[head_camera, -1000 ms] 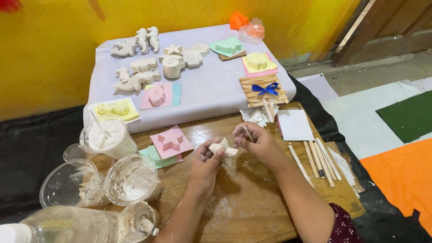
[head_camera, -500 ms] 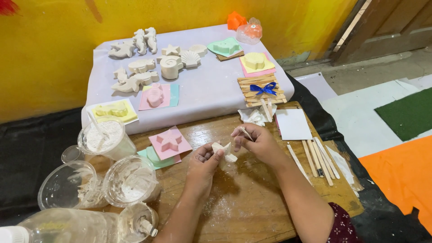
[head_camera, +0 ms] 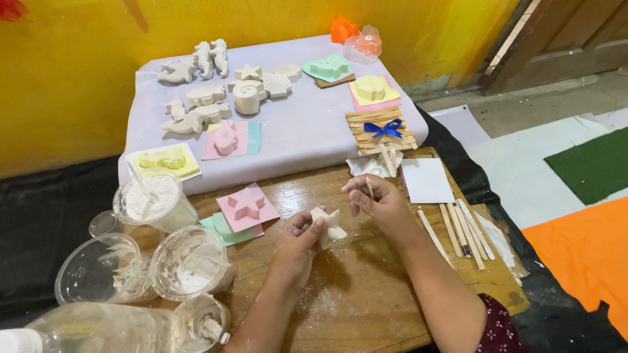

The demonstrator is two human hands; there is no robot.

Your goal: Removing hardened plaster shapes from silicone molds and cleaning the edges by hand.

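White plaster cast (head_camera: 327, 223) gripped in left hand (head_camera: 299, 243) mid-frame above wooden worktop (head_camera: 366, 301); right hand (head_camera: 374, 201) pinched thin stick (head_camera: 369, 189). Finished casts (head_camera: 216, 91) laid out upper left; trimming apparently unfinished.

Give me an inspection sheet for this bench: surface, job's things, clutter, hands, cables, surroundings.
Surface: wooden board dusted with white powder; behind it a pale covered table.
Job's things: small white plaster piece in the left hand; thin stick in the right hand.
Clutter: pink star on a pink card, plastic cups with white residue, a cup of white powder, loose wooden sticks, a white sheet, a stick raft with a blue bow, white cast shapes.
Hands: left closed on the plaster piece; right pinching the stick.
Cables: nothing seen.
Surroundings: yellow wall, black ground sheet, green mat, orange sheet.
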